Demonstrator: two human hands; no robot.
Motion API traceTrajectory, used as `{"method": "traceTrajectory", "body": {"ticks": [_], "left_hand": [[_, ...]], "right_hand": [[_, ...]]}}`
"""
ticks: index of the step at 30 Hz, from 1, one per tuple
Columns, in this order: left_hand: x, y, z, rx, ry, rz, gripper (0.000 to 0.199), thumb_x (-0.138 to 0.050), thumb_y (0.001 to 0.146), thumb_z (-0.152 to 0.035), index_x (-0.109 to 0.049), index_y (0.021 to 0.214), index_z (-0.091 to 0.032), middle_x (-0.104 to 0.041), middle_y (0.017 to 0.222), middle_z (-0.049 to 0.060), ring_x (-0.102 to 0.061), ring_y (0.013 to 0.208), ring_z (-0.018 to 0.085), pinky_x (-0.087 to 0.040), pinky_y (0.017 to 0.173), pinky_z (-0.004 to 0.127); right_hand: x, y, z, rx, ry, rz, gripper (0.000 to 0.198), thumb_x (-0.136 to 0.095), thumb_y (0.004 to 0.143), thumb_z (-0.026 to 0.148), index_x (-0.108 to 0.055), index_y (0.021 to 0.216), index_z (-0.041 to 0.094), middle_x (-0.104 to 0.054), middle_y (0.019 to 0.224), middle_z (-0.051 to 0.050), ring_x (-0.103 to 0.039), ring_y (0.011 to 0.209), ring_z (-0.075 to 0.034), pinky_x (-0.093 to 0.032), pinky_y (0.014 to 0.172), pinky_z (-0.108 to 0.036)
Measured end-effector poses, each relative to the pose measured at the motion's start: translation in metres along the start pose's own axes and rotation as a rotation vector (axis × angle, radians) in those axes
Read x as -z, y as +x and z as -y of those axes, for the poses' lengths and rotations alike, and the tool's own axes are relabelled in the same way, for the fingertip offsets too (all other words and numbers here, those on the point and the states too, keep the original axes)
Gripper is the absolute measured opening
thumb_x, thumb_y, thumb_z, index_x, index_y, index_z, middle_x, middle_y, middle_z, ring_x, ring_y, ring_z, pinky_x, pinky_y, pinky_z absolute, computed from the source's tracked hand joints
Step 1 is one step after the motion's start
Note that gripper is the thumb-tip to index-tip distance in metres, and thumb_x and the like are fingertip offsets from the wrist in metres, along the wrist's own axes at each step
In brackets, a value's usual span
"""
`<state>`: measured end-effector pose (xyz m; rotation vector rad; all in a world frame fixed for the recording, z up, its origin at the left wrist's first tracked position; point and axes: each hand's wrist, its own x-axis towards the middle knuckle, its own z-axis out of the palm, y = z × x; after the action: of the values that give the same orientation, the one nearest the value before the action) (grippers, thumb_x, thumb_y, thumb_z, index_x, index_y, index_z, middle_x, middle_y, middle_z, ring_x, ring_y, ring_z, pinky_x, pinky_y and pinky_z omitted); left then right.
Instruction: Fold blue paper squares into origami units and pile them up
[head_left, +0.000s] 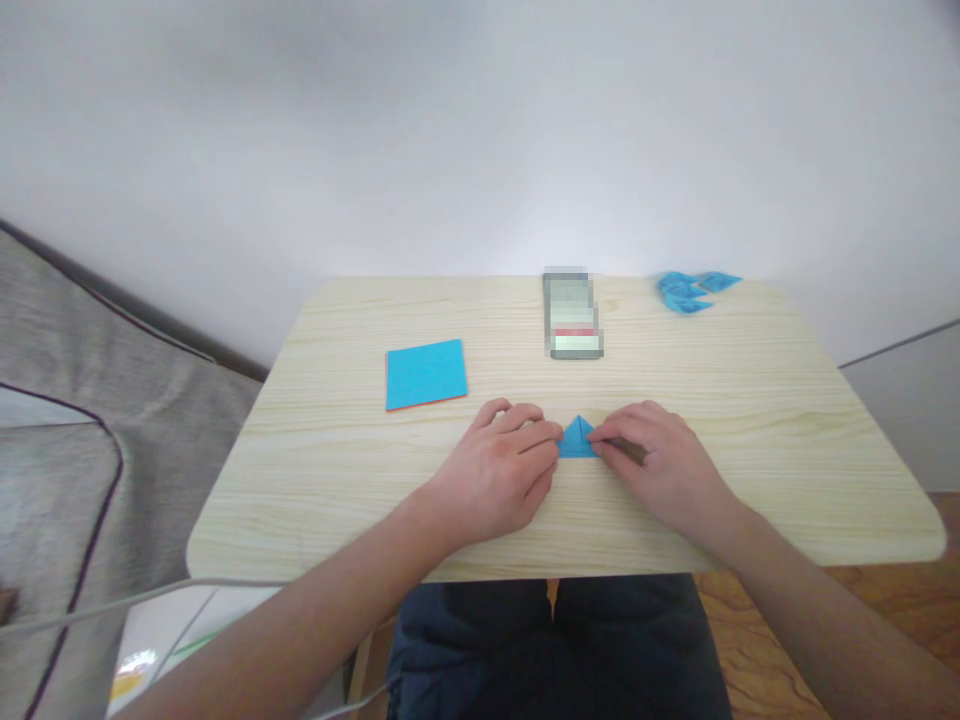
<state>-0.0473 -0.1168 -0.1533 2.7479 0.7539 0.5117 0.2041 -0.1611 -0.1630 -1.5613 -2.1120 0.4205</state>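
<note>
A small piece of folded blue origami paper [578,438] lies near the table's front edge, its peak pointing away from me and a crease running down its middle. My left hand [510,465] rests on the table with its bent fingertips holding the paper's left side, which they partly cover. On the other side, my right hand [664,465] pinches the right edge between thumb and index finger. Both hands hide the paper's lower corners.
A stack of blue paper sheets [426,375] with a reddish edge lies left on the pale wooden table [315,500]. Behind my hands is a phone [574,315], its screen blurred. Several folded blue paper pieces [681,292] sit at the back right, near the white wall [480,150].
</note>
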Motion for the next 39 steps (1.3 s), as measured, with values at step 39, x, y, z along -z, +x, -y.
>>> {"method": "traceTrajectory", "body": {"ticks": [39], "left_hand": [[-0.003,-0.019,-0.004,0.081,-0.026,0.019,0.036,-0.049,0.105,-0.028,-0.064,0.137,-0.031,-0.067,0.141,0.002,-0.055,0.133,0.024,-0.024,0.12,0.054]], "right_hand": [[0.014,0.007,-0.032,0.206,0.069,0.146,0.024,-0.061,0.099,0.029,-0.077,0.117,0.032,-0.07,0.098,-0.005,-0.064,0.09,-0.02,-0.049,0.083,-0.038]]}}
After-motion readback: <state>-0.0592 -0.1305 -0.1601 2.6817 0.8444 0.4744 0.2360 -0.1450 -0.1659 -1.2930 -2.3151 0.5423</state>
